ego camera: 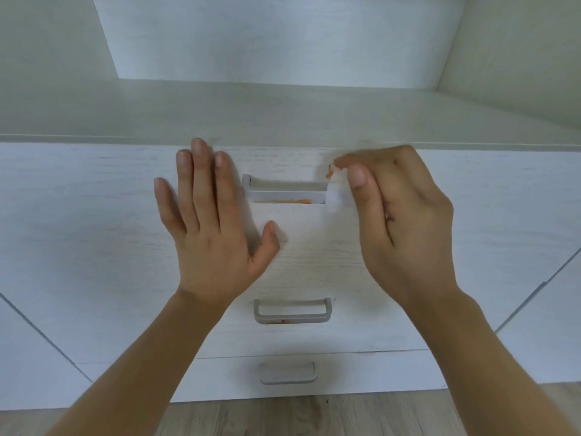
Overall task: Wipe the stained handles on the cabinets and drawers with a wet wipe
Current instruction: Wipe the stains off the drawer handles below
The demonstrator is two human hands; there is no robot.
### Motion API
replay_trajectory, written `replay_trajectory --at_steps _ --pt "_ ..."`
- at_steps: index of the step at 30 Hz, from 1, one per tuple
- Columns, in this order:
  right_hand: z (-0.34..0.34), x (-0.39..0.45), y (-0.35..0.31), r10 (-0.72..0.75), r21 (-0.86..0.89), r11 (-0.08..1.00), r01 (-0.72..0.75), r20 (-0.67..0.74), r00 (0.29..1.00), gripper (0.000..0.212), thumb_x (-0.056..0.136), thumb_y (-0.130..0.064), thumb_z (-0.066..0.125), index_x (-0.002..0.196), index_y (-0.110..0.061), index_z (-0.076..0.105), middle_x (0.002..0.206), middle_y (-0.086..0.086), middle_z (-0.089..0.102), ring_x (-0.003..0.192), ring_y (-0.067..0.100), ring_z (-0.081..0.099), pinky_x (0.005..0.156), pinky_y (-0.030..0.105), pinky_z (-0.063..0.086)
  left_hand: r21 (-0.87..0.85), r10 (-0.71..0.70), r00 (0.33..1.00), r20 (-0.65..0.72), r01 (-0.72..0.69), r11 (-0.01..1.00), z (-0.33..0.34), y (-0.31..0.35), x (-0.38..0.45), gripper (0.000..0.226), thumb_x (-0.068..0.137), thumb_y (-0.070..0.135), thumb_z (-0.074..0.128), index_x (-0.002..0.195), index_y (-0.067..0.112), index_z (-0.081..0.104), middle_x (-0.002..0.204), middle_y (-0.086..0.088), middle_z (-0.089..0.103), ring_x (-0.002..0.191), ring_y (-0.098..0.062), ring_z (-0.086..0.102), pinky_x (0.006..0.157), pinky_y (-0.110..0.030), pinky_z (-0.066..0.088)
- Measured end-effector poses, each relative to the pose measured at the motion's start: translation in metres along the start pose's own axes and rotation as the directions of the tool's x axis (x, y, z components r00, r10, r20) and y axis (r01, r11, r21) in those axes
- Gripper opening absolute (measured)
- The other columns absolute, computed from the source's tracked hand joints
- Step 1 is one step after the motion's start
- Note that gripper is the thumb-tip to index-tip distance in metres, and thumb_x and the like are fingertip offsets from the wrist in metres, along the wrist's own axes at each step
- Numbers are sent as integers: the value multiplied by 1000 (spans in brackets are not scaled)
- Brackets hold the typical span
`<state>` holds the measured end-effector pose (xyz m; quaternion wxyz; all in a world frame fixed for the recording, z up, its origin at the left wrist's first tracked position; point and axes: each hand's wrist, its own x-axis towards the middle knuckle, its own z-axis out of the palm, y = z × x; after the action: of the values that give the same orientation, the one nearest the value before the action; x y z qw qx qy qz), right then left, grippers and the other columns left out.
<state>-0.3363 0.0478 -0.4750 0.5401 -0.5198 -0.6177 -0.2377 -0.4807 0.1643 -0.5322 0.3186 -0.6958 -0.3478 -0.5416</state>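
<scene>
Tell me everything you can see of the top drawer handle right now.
The top drawer handle is a pale grey, squared U-shaped bar, metal or plastic by its look, mounted level on the white wood-grain drawer front. An orange stain runs along its lower edge, with more orange at its right end. There the right hand pinches a white wipe against it. The left hand lies flat on the drawer front beside its left end.

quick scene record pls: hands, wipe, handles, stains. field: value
left hand: open, fingers straight, flat on the top drawer front left of the handle
right hand: pinches the wet wipe
wet wipe: white, at right end of top handle
top handle: orange stain along its lower edge and by its right end
middle handle: small orange marks on lower edge
bottom handle: blurred, stain not discernible
</scene>
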Motion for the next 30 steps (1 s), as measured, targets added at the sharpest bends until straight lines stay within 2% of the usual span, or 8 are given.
replay_trajectory --at_steps 4,7,10,13,17,22,28,30 --pt "-8 -7 1 28 37 999 -26 -61 998 17 96 -11 49 107 -13 62 96 -8 57 84 -9 49 76 0 34 33 -4 999 -36 6 999 5 2 -1 79 84 46 38 139 -9 26 142 -29 24 132 -46 23 114 -54 9" --pt "-10 -6 4 85 93 993 -79 -61 994 11 95 -8 55 96 -16 63 87 -14 57 76 -12 48 69 1 35 49 -11 999 -53 13 999 7 2 -1 80 83 46 37 139 -9 26 141 -32 28 131 -46 24 111 -57 13" --pt "-9 -6 3 33 14 999 -33 -72 997 14 94 -13 57 91 -8 69 87 -2 64 80 -4 53 72 0 36 55 -13 998 -57 16 998 8 1 -1 81 82 47 38 139 -9 25 139 -35 32 132 -46 24 113 -56 12" --pt "-9 -11 4 -31 -49 998 29 -47 998 18 90 -17 65 99 -2 69 98 9 66 93 7 55 79 -1 37 67 -7 997 -77 13 998 9 1 -1 80 83 46 37 138 -10 27 139 -35 33 131 -46 25 110 -59 16" --pt "-11 -18 8 -72 -78 995 65 -80 994 15 86 -9 69 99 -2 70 94 11 69 89 11 57 76 4 41 68 -6 996 -86 11 998 9 2 0 76 88 47 30 137 -10 28 139 -33 30 130 -46 26 107 -60 18" --pt "-3 -17 5 20 -32 999 -24 -123 992 15 89 -13 65 100 -6 71 92 7 63 88 3 53 77 1 38 65 -12 996 -88 18 998 10 2 -1 77 85 46 33 138 -10 28 138 -36 32 130 -46 26 108 -60 18" --pt "0 -19 8 -36 -110 994 18 -160 987 16 88 -18 68 100 -8 73 96 6 66 91 19 55 78 14 41 62 -18 996 -90 24 998 10 2 0 79 82 45 36 138 -11 28 137 -38 33 130 -47 25 108 -61 18" --pt "0 -18 10 -77 -125 991 56 -170 983 15 88 -17 68 99 -8 73 94 6 68 89 22 59 77 24 49 57 -15 996 -89 20 998 10 2 0 78 82 45 36 138 -10 28 138 -37 33 131 -46 25 108 -61 18"
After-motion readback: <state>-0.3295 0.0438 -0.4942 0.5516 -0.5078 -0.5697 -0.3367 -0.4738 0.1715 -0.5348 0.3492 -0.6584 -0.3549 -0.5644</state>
